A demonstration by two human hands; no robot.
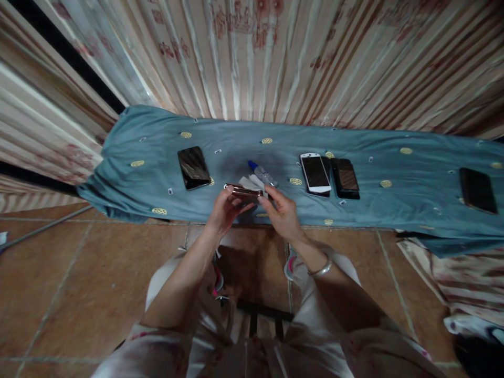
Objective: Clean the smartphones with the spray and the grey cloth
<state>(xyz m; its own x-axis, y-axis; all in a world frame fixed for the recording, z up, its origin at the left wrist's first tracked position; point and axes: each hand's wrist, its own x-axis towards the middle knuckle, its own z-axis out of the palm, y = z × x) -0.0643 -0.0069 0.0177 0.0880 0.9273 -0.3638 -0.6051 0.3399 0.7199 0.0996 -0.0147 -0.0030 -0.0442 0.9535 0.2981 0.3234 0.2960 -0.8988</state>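
A reddish-brown smartphone [243, 192] is tilted nearly edge-on above the front of the cloth-covered bench. My left hand [225, 211] is closed on its left end, thumb along the upper edge. At the other end, my right hand [282, 211] pinches a white tissue [252, 182] against the phone, its thumb close to the phone's corner. The tissue sticks out behind the phone; part of it is hidden by my fingers. Just beyond lies a clear bottle [264, 174] with a blue cap, partly covered by the tissue.
On the blue-green cloth [232, 142] a black phone [194, 168] lies to the left. Rightward lie a white phone [315, 173] on a darker one, stacked dark phones [345, 178], and another dark phone [478, 190] far right. Pleated curtains [252, 63] hang behind.
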